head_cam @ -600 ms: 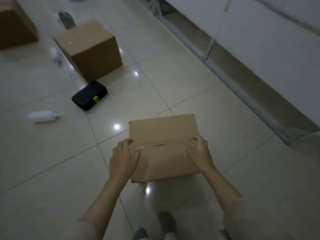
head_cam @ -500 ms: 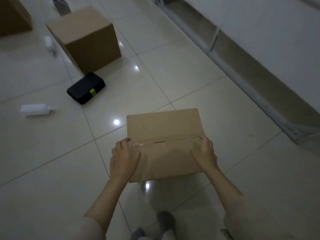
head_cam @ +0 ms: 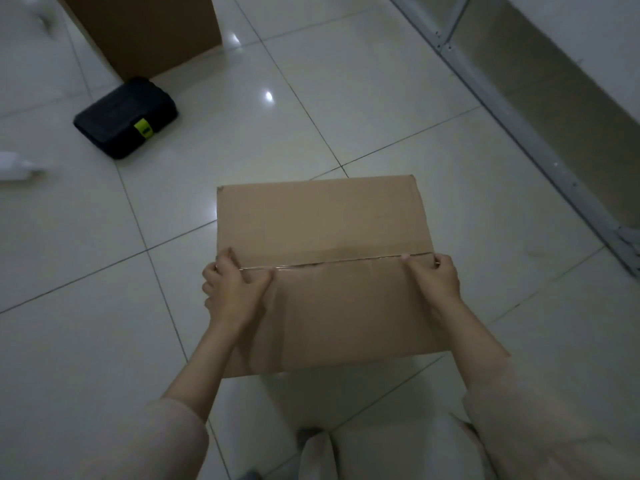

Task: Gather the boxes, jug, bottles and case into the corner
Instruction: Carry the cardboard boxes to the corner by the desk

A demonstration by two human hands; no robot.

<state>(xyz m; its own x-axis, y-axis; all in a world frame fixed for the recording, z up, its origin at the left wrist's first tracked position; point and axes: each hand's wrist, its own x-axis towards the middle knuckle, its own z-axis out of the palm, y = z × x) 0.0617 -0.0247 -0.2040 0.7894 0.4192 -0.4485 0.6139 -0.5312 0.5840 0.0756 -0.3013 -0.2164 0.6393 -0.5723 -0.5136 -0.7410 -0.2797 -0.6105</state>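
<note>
A taped brown cardboard box (head_cam: 322,220) sits on the tiled floor right in front of me. My left hand (head_cam: 232,289) grips its left edge at the tape seam, fingers curled over the side. My right hand (head_cam: 434,280) grips the right edge at the same seam. A black case (head_cam: 124,117) with a yellow-green latch lies on the floor at the upper left. Behind the case stands a second, larger cardboard box (head_cam: 145,29), cut off by the top edge. A white bottle (head_cam: 15,166) lies on its side at the far left edge.
A grey metal shelf frame (head_cam: 512,109) runs diagonally along the right side against the wall. Another pale object (head_cam: 38,12) lies blurred at the top left. My legs and feet show at the bottom. Glossy floor tiles surround the box.
The view has dropped closer to the box, which now looks larger. Both hands have slid outward to the box's side edges. The far boxes and bottles have left the frame.
</note>
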